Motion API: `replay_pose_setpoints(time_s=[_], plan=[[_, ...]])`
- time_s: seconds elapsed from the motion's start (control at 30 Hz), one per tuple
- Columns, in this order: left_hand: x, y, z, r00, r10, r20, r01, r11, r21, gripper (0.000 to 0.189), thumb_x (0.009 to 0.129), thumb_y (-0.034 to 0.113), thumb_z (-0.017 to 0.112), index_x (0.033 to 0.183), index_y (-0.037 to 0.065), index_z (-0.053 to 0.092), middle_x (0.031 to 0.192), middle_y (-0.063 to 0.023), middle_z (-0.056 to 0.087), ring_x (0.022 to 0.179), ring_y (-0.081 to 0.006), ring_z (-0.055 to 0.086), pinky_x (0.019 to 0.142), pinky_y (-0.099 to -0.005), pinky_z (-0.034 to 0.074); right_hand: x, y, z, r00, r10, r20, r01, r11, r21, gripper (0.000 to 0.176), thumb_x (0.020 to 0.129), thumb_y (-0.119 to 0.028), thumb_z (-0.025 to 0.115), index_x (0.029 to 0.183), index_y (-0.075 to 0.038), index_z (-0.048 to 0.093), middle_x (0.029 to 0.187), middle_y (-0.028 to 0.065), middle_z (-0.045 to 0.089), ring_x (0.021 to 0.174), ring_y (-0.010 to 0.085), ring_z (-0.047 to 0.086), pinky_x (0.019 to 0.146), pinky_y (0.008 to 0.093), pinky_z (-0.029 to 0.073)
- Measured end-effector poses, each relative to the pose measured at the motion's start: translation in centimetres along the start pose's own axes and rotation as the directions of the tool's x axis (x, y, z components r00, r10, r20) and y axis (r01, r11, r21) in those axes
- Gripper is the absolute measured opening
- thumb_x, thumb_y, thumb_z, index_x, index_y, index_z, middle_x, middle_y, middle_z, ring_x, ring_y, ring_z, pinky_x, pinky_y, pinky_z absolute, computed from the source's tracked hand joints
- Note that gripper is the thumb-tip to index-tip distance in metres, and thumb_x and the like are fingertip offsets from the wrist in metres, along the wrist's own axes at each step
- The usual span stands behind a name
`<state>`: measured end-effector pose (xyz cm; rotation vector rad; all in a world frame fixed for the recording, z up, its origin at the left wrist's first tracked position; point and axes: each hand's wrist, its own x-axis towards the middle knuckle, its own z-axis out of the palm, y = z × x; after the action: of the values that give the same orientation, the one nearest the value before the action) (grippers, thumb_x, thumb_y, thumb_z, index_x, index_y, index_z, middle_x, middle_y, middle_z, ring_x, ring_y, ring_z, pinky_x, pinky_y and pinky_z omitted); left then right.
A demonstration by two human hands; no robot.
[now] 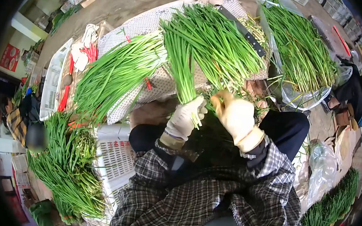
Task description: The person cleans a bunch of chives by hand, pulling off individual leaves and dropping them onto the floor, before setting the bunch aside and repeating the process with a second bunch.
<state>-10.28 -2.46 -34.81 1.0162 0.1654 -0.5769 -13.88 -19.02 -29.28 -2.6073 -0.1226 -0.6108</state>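
Note:
Both my hands wear pale gloves. My left hand (186,117) is wrapped round the stem ends of a bunch of green stalks (184,80), whose leaves point away from me. Just right of it is my right hand (234,114), its fingers bent and partly blurred; whether they hold anything is too unclear to tell. Beyond it, a larger pile of green stalks (220,44) lies on the spotted cloth (130,23), with a black-handled knife (244,32) on top. Another pile of stalks (123,68) rests on the cloth to the left.
A white crate (116,154) stands at my left beside heaped greens (68,168). Bagged greens (301,48) lie at the upper right. Red ties (91,52) and a white glove (80,56) are at the upper left. A clear plastic bag (322,166) lies right.

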Motion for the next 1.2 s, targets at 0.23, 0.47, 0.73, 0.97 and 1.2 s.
replay_pose_setpoints(time_s=[0.23,0.47,0.73,0.97,1.2], plan=[[0.3,0.0,0.6,0.992,-0.036,-0.121,0.024,0.995,-0.097,0.021,0.096,0.022,0.059,0.108,0.005,0.059,0.088,-0.0023,0.06,0.072,-0.0111,0.056,0.059,-0.0225,0.042,1.2,4.2,4.5,0.969,0.083,0.234,-0.065,0.994,-0.085,0.029,0.09,-0.033,0.06,0.08,-0.007,0.067,0.068,0.0148,0.066,0.063,0.0346,0.064,0.055,0.0455,0.05],[1.5,-2.0,-1.0,0.979,0.005,0.203,0.021,0.992,-0.121,0.03,0.096,0.025,0.059,0.116,0.003,0.058,0.104,-0.0074,0.064,0.086,-0.0172,0.063,0.073,-0.028,0.051,-2.1,0.1,2.5,0.948,-0.067,0.311,0.009,0.983,0.183,0.029,0.093,-0.032,0.053,0.086,-0.005,0.063,0.062,0.0176,0.061,0.058,0.0361,0.063,0.055,0.0474,0.05],[0.6,-0.9,-0.4,0.991,-0.13,0.033,0.134,0.982,-0.131,0.033,0.093,0.021,0.063,0.12,0.004,0.057,0.11,-0.0092,0.064,0.092,-0.0219,0.063,0.08,-0.036,0.051,5.2,3.8,3.7,0.987,0.107,0.117,-0.07,0.958,-0.277,0.041,0.088,-0.045,0.062,0.079,-0.006,0.061,0.062,0.0166,0.064,0.057,0.0341,0.065,0.053,0.0435,0.052],[1.0,-1.3,-0.5,0.989,-0.064,0.135,0.104,0.942,-0.319,0.025,0.094,0.015,0.059,0.116,0.003,0.056,0.108,-0.0096,0.064,0.098,-0.0218,0.062,0.084,-0.0351,0.051,4.1,2.0,3.0,0.838,0.33,0.436,-0.503,0.776,0.381,0.023,0.089,-0.026,0.062,0.078,-0.006,0.066,0.061,0.0099,0.064,0.055,0.0228,0.064,0.052,0.0343,0.052],[0.5,-0.4,0.2,0.991,-0.065,0.116,0.103,0.929,-0.355,0.02,0.091,0.009,0.061,0.108,0.002,0.054,0.119,-0.012,0.061,0.106,-0.0255,0.061,0.089,-0.0392,0.051,-3.5,1.2,-4.3,0.537,-0.08,0.84,-0.741,0.431,0.515,0.014,0.09,-0.013,0.065,0.08,-0.004,0.061,0.06,0.002,0.06,0.049,0.0079,0.056,0.046,0.0229,0.042]])
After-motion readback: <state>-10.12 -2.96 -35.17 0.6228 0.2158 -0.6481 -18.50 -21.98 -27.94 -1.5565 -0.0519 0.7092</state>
